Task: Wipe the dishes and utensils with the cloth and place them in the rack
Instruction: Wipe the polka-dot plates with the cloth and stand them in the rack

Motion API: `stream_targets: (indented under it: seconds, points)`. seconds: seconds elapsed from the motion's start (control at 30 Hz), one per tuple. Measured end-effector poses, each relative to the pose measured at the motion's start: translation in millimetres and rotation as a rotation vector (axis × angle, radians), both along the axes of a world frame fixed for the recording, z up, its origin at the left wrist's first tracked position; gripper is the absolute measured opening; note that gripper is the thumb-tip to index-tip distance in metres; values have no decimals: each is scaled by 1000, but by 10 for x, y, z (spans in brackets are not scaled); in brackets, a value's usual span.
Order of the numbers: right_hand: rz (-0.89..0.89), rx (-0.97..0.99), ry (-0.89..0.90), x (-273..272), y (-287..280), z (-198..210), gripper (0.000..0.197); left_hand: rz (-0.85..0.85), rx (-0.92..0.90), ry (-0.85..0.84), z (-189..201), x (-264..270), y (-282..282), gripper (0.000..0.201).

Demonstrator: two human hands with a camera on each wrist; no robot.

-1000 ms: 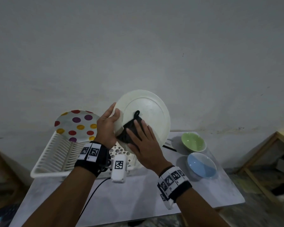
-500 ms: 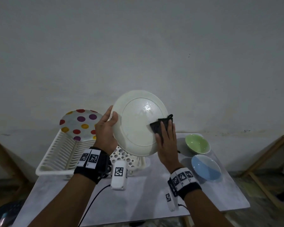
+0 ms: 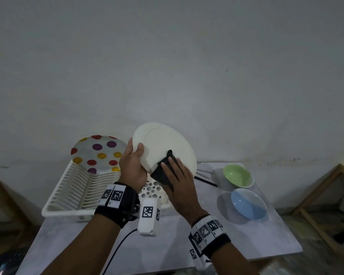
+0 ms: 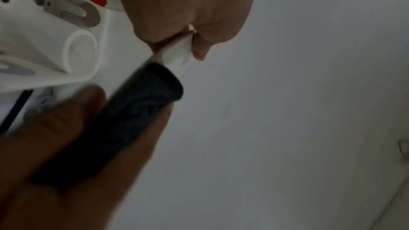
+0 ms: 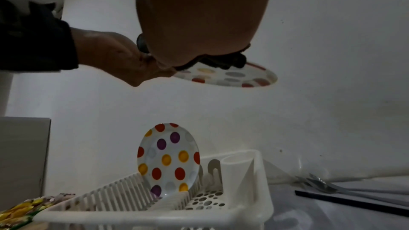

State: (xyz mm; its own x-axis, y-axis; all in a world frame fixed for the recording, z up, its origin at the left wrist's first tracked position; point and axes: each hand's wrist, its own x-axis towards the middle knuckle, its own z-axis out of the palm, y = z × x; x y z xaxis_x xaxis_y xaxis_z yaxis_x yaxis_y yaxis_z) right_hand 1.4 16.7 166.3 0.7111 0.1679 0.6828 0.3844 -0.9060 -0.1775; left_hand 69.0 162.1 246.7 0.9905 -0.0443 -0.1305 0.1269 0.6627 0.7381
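Note:
My left hand (image 3: 133,163) grips the left rim of a plate (image 3: 165,143) held up over the rack, its white back toward me. From the right wrist view its underside (image 5: 232,76) shows coloured dots. My right hand (image 3: 177,181) holds a dark cloth (image 3: 163,171) against the plate's lower edge. In the left wrist view the cloth (image 4: 143,102) wraps over the rim (image 4: 177,53), with right-hand fingers (image 4: 55,120) on both sides. A polka-dot plate (image 3: 99,153) stands in the white rack (image 3: 68,195).
On the grey table (image 3: 246,245), a green bowl (image 3: 237,175) and a blue bowl (image 3: 248,203) sit to the right. Forks (image 3: 205,172) and a black stick (image 3: 207,181) lie behind them near the wall. The rack's holed cutlery cup (image 5: 205,200) is below the held plate.
The right hand slid the cloth from the plate's right edge down and left to its lower edge, near the left hand. The plate tilted a little.

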Motion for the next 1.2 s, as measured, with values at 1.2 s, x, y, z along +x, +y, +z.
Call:
stream_targets:
  seconds: [1.2]
  points:
    - [298,1057,388,555,125,663,40,-123,686,-527,-162,529,1699,49]
